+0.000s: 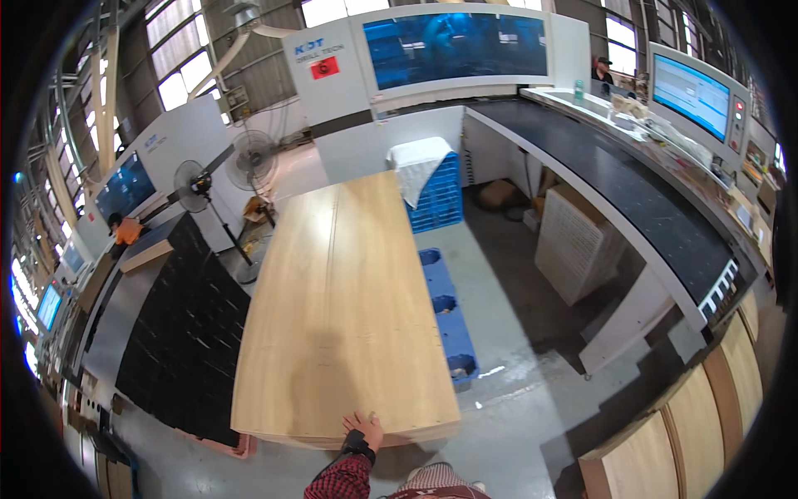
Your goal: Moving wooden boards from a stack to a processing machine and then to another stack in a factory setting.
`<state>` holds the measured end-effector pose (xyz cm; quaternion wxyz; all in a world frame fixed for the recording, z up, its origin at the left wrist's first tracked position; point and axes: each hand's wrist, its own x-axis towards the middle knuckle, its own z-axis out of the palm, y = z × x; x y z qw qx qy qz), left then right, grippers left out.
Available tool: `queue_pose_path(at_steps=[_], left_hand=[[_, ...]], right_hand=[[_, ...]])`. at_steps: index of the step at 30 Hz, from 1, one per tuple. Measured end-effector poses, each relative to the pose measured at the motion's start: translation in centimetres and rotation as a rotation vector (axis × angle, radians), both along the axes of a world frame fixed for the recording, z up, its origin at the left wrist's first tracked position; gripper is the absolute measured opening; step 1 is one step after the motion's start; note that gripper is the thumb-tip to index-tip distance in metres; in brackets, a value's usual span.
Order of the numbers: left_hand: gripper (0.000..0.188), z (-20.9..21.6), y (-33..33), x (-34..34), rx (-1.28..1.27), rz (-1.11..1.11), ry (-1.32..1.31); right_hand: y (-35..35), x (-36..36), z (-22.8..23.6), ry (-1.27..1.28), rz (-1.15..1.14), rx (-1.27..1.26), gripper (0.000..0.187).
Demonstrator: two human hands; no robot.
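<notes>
In front of me lies a long stack of light wood-grain panels [349,291], its near edge close to my body. My left hand [363,428], coming from a red checked sleeve with a dark band at the wrist, rests on the near end of the top panel, fingers stretched out and apart. It holds nothing. Small dark marks and a thin line run along the panel's face. My right hand is out of view.
A blue plastic pallet [445,303] shows along the stack's right side. Black panels [183,333] stand at the left, near a pedestal fan [193,187]. A dark-topped machine table [615,179] runs along the right; more wood panels [632,457] lie at lower right.
</notes>
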<state>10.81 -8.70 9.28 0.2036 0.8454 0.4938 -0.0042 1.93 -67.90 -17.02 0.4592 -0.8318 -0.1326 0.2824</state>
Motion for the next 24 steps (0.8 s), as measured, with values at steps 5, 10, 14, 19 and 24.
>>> queue_pose_path(at_steps=[5, 10, 14, 19, 24], left_hand=[[0.069, -1.1, -3.6, 4.9, 0.03, -0.038, 0.088], [0.078, -1.1, -5.0, 8.3, 0.096, 0.257, 0.202], [0.079, -1.0, -5.2, 9.3, 0.103, 0.341, 0.195], [0.08, 0.4, -4.5, 12.2, 0.067, 0.529, 0.223], [0.072, -1.8, -3.3, 15.9, -0.033, 0.296, 0.245]], right_hand=[[-2.2, 5.7, 3.7, 0.158, -0.41, -0.129, 0.022], [1.2, 15.3, 5.1, 0.446, -0.488, -0.02, 0.024], [4.7, 22.0, 5.3, 0.529, -0.317, 0.011, 0.027], [3.5, 31.3, 0.7, 0.562, -0.12, -0.047, 0.032], [-0.6, 43.8, -0.2, 0.692, -0.456, 0.167, 0.025]])
